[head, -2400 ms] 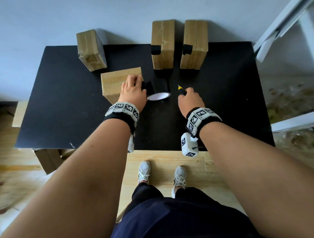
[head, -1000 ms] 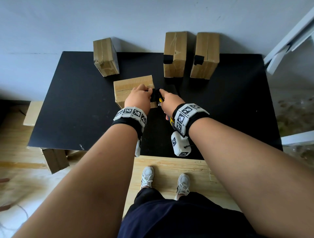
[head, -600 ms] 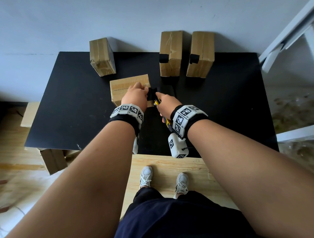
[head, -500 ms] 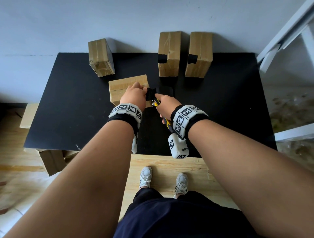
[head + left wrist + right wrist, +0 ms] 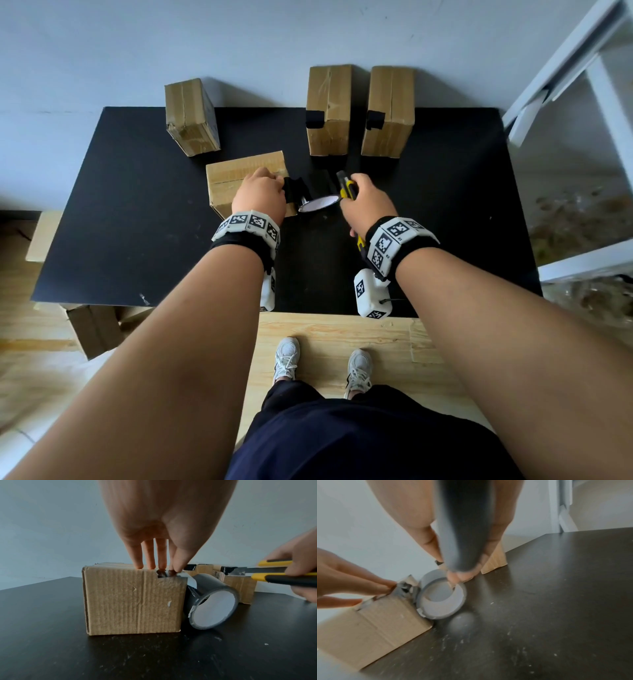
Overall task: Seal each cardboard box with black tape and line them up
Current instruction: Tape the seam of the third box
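A cardboard box (image 5: 236, 178) (image 5: 133, 601) lies mid-table. My left hand (image 5: 274, 178) (image 5: 157, 568) presses straight fingers on a strip of black tape (image 5: 164, 574) at the box's top right edge. The black tape roll (image 5: 318, 204) (image 5: 214, 601) (image 5: 443, 596) lies on its side against the box's right face. I cannot tell whether the strip still joins the roll. My right hand (image 5: 356, 192) grips a yellow utility knife (image 5: 346, 188) (image 5: 283, 574) just right of the roll, blade pointing away from me. Two boxes (image 5: 329, 109) (image 5: 388, 109) with black tape stand at the back.
Another cardboard box (image 5: 191, 116) stands at the back left of the black table (image 5: 137, 222). A white frame (image 5: 582, 68) rises at the right. The wall runs close behind the boxes. My feet stand on the wooden floor (image 5: 325, 329) before the table.
My right hand has drawn the knife to the right, away from the tape at the box edge. The roll's white core now shows beside the box. My left hand stays on the box.
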